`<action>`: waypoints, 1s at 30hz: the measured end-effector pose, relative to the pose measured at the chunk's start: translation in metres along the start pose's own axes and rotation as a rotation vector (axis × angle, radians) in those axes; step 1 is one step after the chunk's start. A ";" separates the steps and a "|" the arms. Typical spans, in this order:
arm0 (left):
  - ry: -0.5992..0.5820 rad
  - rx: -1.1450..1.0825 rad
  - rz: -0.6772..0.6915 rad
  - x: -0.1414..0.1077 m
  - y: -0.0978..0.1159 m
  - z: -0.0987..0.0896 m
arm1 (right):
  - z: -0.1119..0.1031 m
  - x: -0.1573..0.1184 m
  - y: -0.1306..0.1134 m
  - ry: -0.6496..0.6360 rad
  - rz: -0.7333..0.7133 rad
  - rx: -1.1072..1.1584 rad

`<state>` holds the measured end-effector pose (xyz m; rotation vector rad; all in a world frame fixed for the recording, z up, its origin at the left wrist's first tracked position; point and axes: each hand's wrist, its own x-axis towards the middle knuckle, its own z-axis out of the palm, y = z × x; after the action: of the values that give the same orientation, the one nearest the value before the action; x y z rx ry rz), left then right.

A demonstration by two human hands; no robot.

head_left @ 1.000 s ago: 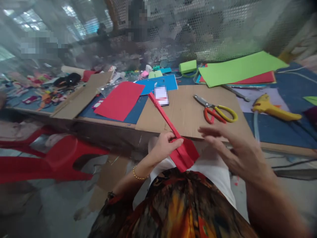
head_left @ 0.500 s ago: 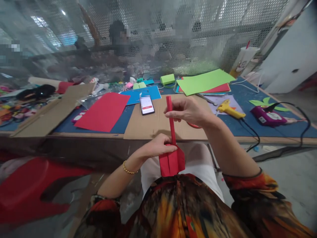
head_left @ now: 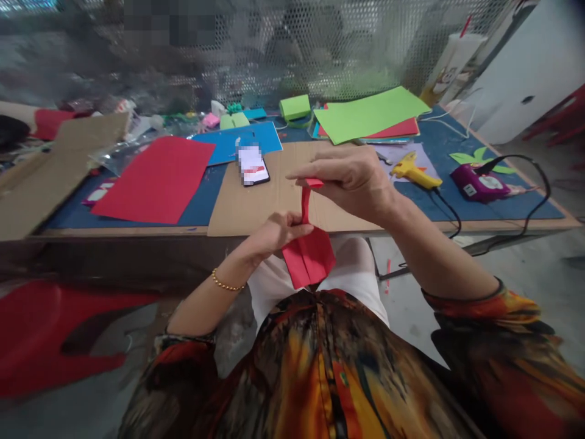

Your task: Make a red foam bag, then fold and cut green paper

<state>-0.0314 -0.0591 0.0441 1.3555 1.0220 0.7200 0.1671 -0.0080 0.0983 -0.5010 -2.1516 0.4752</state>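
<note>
My left hand (head_left: pixel 278 235) is closed, its thumb and fingers pinching the top of a folded red paper piece (head_left: pixel 311 259) above my lap, in front of the table edge. From that pinch a narrow red paper strip (head_left: pixel 305 204) stands up. Higher and to the right is my right hand (head_left: pixel 356 180), palm down, with the strip's upper end between its thumb and straight fingers. This end looks bent over flat toward the palm. How the strip joins the folded piece is hidden behind my left thumb.
Cardboard (head_left: pixel 247 210) lies under a phone (head_left: pixel 253 164). Red sheet (head_left: pixel 158 180) and blue sheet (head_left: pixel 269 140) are left of centre; a green sheet (head_left: pixel 375 113) tops a stack behind. Rightward are a yellow glue gun (head_left: pixel 418 171), a purple box (head_left: pixel 478 183) with black cable, and a drink cup (head_left: pixel 450 67).
My right hand has lowered and flattened over the strip's top, which was upright and is now bent over. My left hand keeps its pinch. The whole view has shifted.
</note>
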 end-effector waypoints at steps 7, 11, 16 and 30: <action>0.123 -0.152 0.020 0.007 -0.005 -0.007 | -0.009 -0.019 -0.028 -0.087 0.307 0.396; 0.305 -0.164 0.103 0.013 -0.007 -0.010 | -0.022 -0.033 -0.034 -0.130 0.480 0.621; 0.428 -0.157 0.167 0.015 -0.009 -0.012 | -0.016 -0.058 -0.030 -0.085 0.613 0.666; 0.655 0.437 0.453 0.012 -0.028 -0.017 | 0.008 -0.090 -0.007 0.030 0.545 0.475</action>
<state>-0.0458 -0.0448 0.0155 1.8118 1.4605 1.3993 0.2096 -0.0611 0.0383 -0.8084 -1.7685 1.2319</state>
